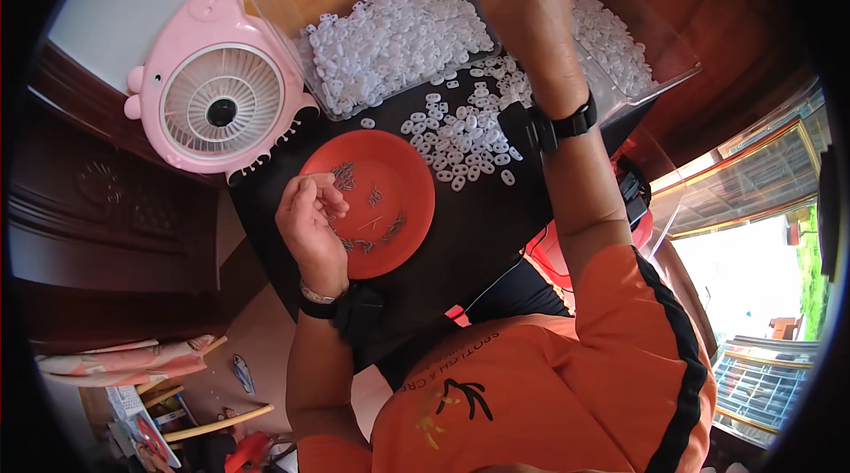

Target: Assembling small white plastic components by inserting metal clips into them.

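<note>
My left hand (312, 230) hovers at the left rim of a round red plate (403, 163), palm up with its fingers curled in. Whatever those fingers hold, if anything, is hidden. On the plate lie small grey metal screws (390, 230) in several loose clusters. My right hand (529, 0) is raised above the gap between two clear plastic boxes, its fingertips blurred. Many small white oval plastic pieces with two holes fill the left box (310, 84). A loose pile of the same white pieces (465, 141) is spread on the black tabletop (469, 225) beside the plate.
A pink animal-shaped fan (142, 132) stands left of the boxes. The right clear box (677, 70) also holds white pieces, partly behind my right arm. Dark carved furniture (106, 207) is at the left. Below the table, a red stool (553, 256) shows beside my leg.
</note>
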A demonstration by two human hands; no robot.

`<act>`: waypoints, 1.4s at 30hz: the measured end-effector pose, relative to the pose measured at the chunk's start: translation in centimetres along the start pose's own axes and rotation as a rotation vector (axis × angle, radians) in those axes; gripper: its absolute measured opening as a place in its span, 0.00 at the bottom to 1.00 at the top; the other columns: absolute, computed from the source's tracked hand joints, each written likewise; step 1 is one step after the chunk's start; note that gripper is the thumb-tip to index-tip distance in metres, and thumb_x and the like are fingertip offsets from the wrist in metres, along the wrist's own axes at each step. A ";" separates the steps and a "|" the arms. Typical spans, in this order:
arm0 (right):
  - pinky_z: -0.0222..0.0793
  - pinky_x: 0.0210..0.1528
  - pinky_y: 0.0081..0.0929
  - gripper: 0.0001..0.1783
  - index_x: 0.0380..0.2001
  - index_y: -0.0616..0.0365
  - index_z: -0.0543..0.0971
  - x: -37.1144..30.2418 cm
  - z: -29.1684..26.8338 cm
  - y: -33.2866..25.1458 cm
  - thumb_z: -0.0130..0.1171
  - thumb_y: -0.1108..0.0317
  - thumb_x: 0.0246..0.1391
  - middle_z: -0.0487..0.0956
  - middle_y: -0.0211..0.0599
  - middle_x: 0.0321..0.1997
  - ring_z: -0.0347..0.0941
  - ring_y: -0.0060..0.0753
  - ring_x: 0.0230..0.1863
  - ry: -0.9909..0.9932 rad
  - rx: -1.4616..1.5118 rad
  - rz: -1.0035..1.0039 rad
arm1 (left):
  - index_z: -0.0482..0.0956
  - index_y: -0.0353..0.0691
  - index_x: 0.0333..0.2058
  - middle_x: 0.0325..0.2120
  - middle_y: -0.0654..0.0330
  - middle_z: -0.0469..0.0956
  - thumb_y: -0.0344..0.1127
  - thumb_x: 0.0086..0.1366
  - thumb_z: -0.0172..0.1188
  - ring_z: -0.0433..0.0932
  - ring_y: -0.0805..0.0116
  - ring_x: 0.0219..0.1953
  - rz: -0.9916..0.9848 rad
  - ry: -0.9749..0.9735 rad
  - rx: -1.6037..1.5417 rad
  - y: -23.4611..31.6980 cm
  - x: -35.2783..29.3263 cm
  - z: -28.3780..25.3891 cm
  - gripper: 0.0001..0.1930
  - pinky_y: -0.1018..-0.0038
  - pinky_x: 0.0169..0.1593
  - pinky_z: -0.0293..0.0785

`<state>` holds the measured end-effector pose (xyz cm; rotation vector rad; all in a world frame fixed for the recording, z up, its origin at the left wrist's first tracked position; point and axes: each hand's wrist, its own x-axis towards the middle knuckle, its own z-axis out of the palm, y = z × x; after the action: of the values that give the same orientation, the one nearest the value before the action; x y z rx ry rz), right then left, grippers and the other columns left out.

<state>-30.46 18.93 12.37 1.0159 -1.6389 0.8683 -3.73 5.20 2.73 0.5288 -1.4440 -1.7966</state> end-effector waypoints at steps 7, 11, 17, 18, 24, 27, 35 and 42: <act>0.70 0.35 0.37 0.09 0.27 0.54 0.81 -4.8 4.9 -1.3 0.57 0.68 0.39 0.80 0.38 0.27 0.76 0.43 0.33 -1.076 0.181 -0.067 | 0.75 0.34 0.30 0.20 0.64 0.72 0.37 0.64 0.47 0.69 0.76 0.21 0.010 0.012 -0.014 0.1 0.1 -0.5 0.12 0.81 0.26 0.63; 0.70 0.33 0.36 0.08 0.25 0.53 0.81 -6.3 6.5 -0.2 0.58 0.70 0.35 0.80 0.37 0.25 0.76 0.42 0.32 -1.273 0.188 -0.101 | 0.75 0.34 0.30 0.19 0.64 0.71 0.37 0.64 0.46 0.69 0.76 0.21 -0.006 -0.003 -0.021 0.1 0.2 -0.5 0.13 0.81 0.26 0.63; 0.70 0.33 0.36 0.08 0.24 0.54 0.80 -7.0 7.4 -0.5 0.59 0.70 0.34 0.79 0.37 0.26 0.76 0.41 0.31 -1.271 0.262 -0.070 | 0.75 0.34 0.30 0.19 0.64 0.72 0.37 0.64 0.46 0.69 0.77 0.20 0.012 -0.003 -0.014 0.2 0.2 -0.8 0.13 0.81 0.26 0.63; 0.70 0.33 0.36 0.08 0.24 0.54 0.80 -6.9 7.3 -0.5 0.59 0.70 0.34 0.79 0.37 0.26 0.76 0.41 0.31 -1.273 0.265 -0.075 | 0.75 0.34 0.30 0.19 0.64 0.72 0.37 0.65 0.46 0.69 0.77 0.20 0.011 0.000 -0.013 0.2 0.3 -0.9 0.13 0.81 0.26 0.63; 0.71 0.34 0.40 0.07 0.23 0.55 0.82 -6.6 6.4 -1.4 0.62 0.68 0.34 0.79 0.41 0.26 0.76 0.47 0.33 -1.275 0.151 -0.098 | 0.74 0.36 0.32 0.21 0.64 0.70 0.39 0.66 0.44 0.68 0.76 0.22 -0.013 -0.025 0.033 0.0 0.5 -1.1 0.14 0.80 0.28 0.62; 0.72 0.35 0.42 0.09 0.23 0.56 0.81 -6.6 6.4 -1.7 0.64 0.68 0.33 0.79 0.43 0.27 0.77 0.48 0.33 -1.295 0.132 -0.111 | 0.75 0.34 0.30 0.19 0.64 0.72 0.37 0.65 0.46 0.69 0.77 0.20 0.002 0.005 -0.014 0.1 0.4 -1.0 0.13 0.81 0.27 0.63; 0.68 0.32 0.39 0.06 0.20 0.55 0.76 -7.2 7.2 -2.4 0.61 0.72 0.31 0.77 0.39 0.23 0.75 0.47 0.32 -1.351 0.100 -0.150 | 0.76 0.35 0.29 0.19 0.64 0.72 0.37 0.65 0.46 0.69 0.77 0.20 0.009 0.001 -0.017 0.1 0.4 -1.1 0.13 0.81 0.26 0.63; 0.71 0.37 0.21 0.11 0.35 0.61 0.81 -5.8 6.2 -4.3 0.62 0.70 0.46 0.80 0.35 0.28 0.76 0.24 0.31 -1.258 0.747 0.165 | 0.75 0.36 0.34 0.23 0.64 0.72 0.39 0.65 0.45 0.70 0.76 0.24 -0.111 -0.085 0.113 0.0 0.9 -1.7 0.14 0.81 0.29 0.63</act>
<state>-27.79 12.88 5.50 2.2733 -2.4875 1.0499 -3.06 3.42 2.39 0.6071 -1.6094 -1.8516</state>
